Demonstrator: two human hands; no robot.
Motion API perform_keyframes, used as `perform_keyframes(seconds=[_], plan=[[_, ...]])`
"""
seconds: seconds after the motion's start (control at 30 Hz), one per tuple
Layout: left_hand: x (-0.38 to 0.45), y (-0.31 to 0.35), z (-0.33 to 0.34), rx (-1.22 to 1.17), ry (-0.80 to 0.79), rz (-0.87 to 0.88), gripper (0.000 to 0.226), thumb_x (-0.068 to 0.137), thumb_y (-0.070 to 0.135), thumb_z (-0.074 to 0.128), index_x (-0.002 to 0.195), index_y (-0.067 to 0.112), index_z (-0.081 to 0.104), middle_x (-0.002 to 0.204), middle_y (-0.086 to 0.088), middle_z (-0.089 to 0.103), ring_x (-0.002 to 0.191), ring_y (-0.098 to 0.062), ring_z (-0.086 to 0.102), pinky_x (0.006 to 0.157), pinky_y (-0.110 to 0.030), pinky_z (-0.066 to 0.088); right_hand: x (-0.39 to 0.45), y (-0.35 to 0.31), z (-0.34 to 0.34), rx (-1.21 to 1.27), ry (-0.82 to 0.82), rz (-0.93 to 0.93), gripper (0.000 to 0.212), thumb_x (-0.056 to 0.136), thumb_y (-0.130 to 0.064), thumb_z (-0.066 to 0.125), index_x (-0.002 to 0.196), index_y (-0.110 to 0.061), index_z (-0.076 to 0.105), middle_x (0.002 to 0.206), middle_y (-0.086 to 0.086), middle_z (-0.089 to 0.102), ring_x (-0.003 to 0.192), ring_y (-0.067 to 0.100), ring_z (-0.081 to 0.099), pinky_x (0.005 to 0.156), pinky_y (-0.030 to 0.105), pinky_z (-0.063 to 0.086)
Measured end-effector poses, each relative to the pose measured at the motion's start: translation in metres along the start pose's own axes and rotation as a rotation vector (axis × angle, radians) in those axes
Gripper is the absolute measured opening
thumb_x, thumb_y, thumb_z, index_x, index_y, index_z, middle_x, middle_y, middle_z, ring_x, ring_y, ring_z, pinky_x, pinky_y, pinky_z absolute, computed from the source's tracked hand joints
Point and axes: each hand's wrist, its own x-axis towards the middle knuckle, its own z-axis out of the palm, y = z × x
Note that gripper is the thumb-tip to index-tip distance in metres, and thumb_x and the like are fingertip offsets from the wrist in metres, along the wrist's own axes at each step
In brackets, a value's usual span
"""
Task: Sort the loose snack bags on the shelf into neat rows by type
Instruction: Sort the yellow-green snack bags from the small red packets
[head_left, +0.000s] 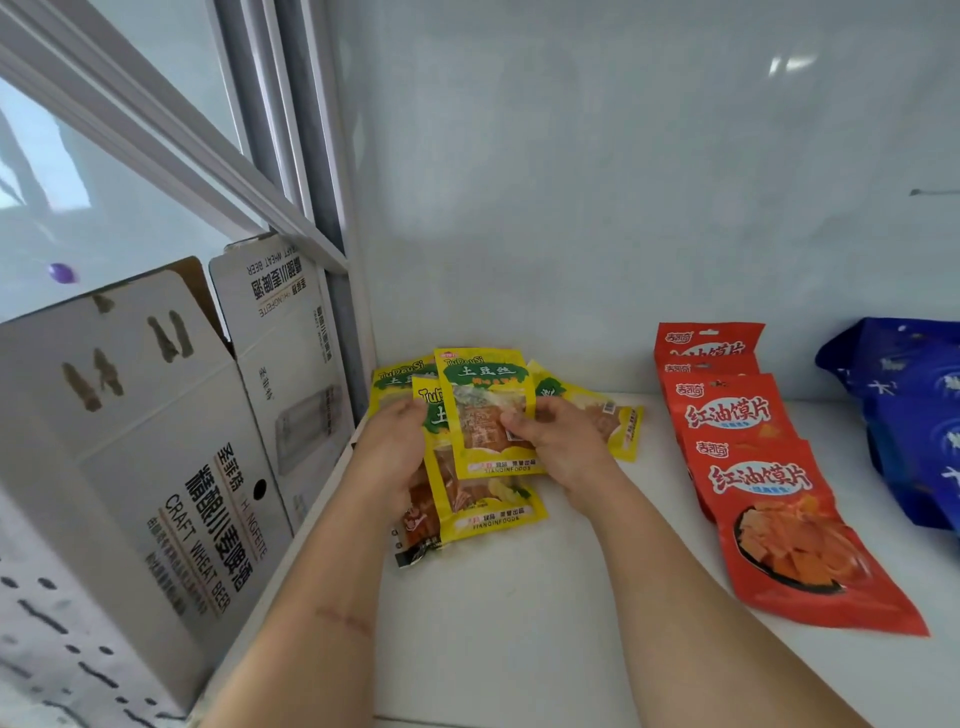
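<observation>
Several yellow snack bags (485, 410) lie fanned in an overlapping pile at the back left of the white shelf (545, 623). My left hand (395, 447) grips the left side of the pile, fingers curled over the bags. At the right edge of the top yellow bag, my right hand (558, 436) pinches it between thumb and fingers. Another yellow bag (618, 421) sticks out behind my right hand. Red snack bags (769, 499) lie in an overlapping column to the right, apart from both hands.
Blue bags (914, 415) are heaped at the far right edge. White cardboard beer cartons (171, 467) stand left of the shelf wall. The shelf's white back wall (623, 208) rises just behind the bags. A window frame (156, 130) runs across the upper left.
</observation>
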Motion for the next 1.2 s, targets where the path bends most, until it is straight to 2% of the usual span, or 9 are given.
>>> perform_keyframes(seconds=[0.1, 0.17, 0.27, 0.4, 0.5, 0.7, 0.87, 1.0, 1.2], plan=[[-0.006, 0.004, 0.003, 0.063, -0.032, 0.037, 0.051, 0.088, 0.055, 0.057, 0.132, 0.029, 0.059, 0.139, 0.010, 0.059, 0.128, -0.019, 0.056, 0.109, -0.052, 0.044, 0.001, -0.002, 0.002, -0.101, -0.007, -0.040, 0.014, 0.087, -0.034, 0.076, 0.087, -0.023, 0.067, 0.091, -0.004, 0.072, 0.091, 0.020, 0.069, 0.084, 0.037, 0.055], [-0.009, 0.007, 0.006, 0.098, -0.081, 0.069, 0.018, 0.099, 0.033, 0.057, 0.106, 0.029, 0.073, 0.120, 0.005, 0.072, 0.114, -0.021, 0.066, 0.102, -0.055, 0.050, 0.003, -0.004, 0.001, -0.162, -0.025, -0.061, 0.018, 0.088, -0.041, 0.073, 0.090, -0.023, 0.069, 0.091, -0.005, 0.072, 0.089, 0.017, 0.068, 0.077, 0.030, 0.052], [-0.001, 0.002, 0.005, 0.128, -0.063, 0.099, 0.029, 0.099, 0.014, 0.056, 0.086, 0.029, 0.077, 0.099, -0.004, 0.079, 0.097, -0.031, 0.074, 0.090, -0.060, 0.056, 0.012, -0.005, -0.006, -0.269, 0.071, -0.072, 0.041, 0.093, -0.052, 0.061, 0.115, -0.017, 0.068, 0.111, -0.003, 0.070, 0.104, 0.016, 0.064, 0.084, 0.028, 0.048], [0.006, -0.002, 0.004, 0.134, -0.032, 0.102, 0.026, 0.099, 0.007, 0.056, 0.087, 0.021, 0.075, 0.098, -0.005, 0.079, 0.095, -0.031, 0.074, 0.090, -0.058, 0.057, 0.024, 0.000, -0.013, -0.346, 0.162, -0.073, 0.054, 0.094, -0.054, 0.057, 0.127, -0.011, 0.065, 0.127, 0.004, 0.067, 0.121, 0.021, 0.059, 0.106, 0.038, 0.042], [0.008, -0.004, 0.003, 0.116, -0.036, 0.100, 0.027, 0.099, 0.006, 0.055, 0.089, 0.022, 0.074, 0.099, -0.004, 0.079, 0.096, -0.029, 0.074, 0.091, -0.057, 0.057, 0.031, 0.004, -0.017, -0.414, 0.228, -0.073, 0.047, 0.097, -0.046, 0.057, 0.128, -0.012, 0.064, 0.130, 0.005, 0.065, 0.122, 0.023, 0.058, 0.101, 0.032, 0.041], [0.008, -0.005, 0.004, 0.082, -0.040, 0.074, 0.025, 0.101, 0.009, 0.052, 0.095, 0.021, 0.073, 0.101, -0.004, 0.079, 0.095, -0.028, 0.075, 0.088, -0.055, 0.059, 0.044, 0.011, -0.029, -0.723, 0.359, -0.019, 0.049, 0.096, -0.049, 0.052, 0.134, -0.019, 0.059, 0.143, 0.009, 0.052, 0.131, 0.034, 0.047, 0.108, 0.044, 0.038], [0.009, -0.004, 0.004, 0.075, -0.029, 0.069, 0.024, 0.102, 0.009, 0.052, 0.095, 0.019, 0.072, 0.101, -0.006, 0.079, 0.095, -0.029, 0.075, 0.089, -0.056, 0.058, 0.046, 0.005, -0.034, -0.953, 0.209, 0.157, 0.069, 0.093, -0.062, 0.043, 0.145, -0.018, 0.049, 0.154, 0.013, 0.039, 0.143, 0.036, 0.031, 0.117, 0.046, 0.025], [0.009, -0.003, 0.004, 0.096, -0.014, 0.070, 0.024, 0.102, 0.009, 0.051, 0.091, 0.016, 0.072, 0.101, -0.008, 0.078, 0.096, -0.030, 0.074, 0.090, -0.055, 0.058, 0.046, -0.004, -0.036, -1.027, 0.097, 0.192, 0.075, 0.081, -0.072, 0.052, 0.132, -0.018, 0.057, 0.141, 0.014, 0.053, 0.133, 0.037, 0.042, 0.109, 0.043, 0.033], [0.007, -0.003, 0.001, 0.094, -0.008, 0.061, 0.021, 0.102, 0.012, 0.051, 0.097, 0.016, 0.072, 0.101, -0.008, 0.078, 0.094, -0.030, 0.075, 0.089, -0.057, 0.058, 0.035, -0.005, -0.036, -1.086, 0.166, 0.195, 0.082, 0.075, -0.073, 0.064, 0.134, -0.018, 0.052, 0.140, 0.010, 0.052, 0.133, 0.033, 0.039, 0.104, 0.041, 0.035]])
